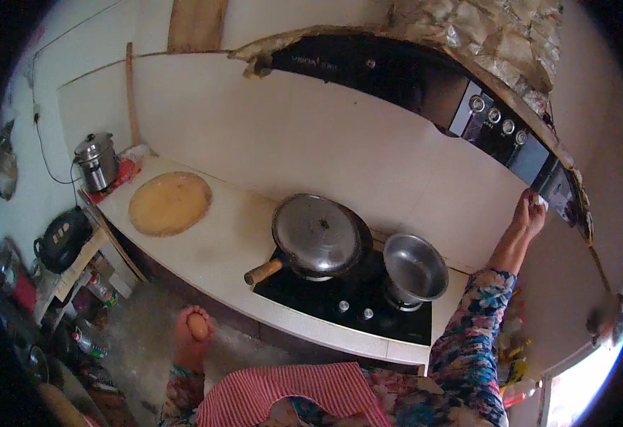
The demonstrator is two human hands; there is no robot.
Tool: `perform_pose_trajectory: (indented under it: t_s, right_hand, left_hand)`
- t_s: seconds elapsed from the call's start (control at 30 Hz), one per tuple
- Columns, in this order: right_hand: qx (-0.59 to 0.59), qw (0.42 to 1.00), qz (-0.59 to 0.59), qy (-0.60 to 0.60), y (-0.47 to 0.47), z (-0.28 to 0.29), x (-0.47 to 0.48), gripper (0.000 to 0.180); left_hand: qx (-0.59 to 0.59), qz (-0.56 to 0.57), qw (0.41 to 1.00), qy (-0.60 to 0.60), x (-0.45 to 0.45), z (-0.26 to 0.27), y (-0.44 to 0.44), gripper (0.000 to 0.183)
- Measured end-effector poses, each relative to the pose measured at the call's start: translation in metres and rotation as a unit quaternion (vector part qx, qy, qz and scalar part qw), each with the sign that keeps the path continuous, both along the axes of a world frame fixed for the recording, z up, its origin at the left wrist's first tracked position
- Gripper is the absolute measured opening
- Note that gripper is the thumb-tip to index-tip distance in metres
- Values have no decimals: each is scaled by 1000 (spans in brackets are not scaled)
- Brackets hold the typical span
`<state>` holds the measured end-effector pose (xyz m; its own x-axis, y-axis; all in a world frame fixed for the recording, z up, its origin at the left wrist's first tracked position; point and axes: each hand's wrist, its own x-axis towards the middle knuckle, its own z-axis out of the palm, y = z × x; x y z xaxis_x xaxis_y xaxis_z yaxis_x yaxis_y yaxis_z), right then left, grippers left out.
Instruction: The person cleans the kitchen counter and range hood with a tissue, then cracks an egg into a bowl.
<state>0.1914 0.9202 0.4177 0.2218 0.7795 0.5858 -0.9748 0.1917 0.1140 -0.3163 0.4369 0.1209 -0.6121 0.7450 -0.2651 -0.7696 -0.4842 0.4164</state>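
Observation:
A brown egg (198, 326) rests in my left hand (192, 333), which is raised over the floor before the counter, its fingers curled around the egg. My right hand (530, 214) reaches up to the lower right edge of the black range hood (423, 91). Its fingers are partly hidden there, and a small white patch beside them is too unclear to name. Below, a wok with a metal lid (317, 234) and a wooden handle (263, 272) sits on the left burner of the black gas hob (338, 299). An uncovered metal pot (415, 267) stands on the right burner.
A round wooden board (170, 204) lies on the white counter (226, 235). Beyond it stands a lidded steel pot (96, 161) on red plastic. A black electric pan (63, 240) is on a low shelf at left. Bottles (517, 368) crowd the right side.

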Motion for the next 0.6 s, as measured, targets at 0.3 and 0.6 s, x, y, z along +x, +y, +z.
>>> perform_pose_trajectory:
  t_s: [0.3,0.6]
  right_hand:
    - [-17,997,-79,17,-31,21,-93,18]
    - [13,999,-29,23,-34,19,-210,17]
  left_hand:
    - [-2,-4,995,-103,-51,-3,3,5]
    - [31,47,997,-55,-158,7,-21,7]
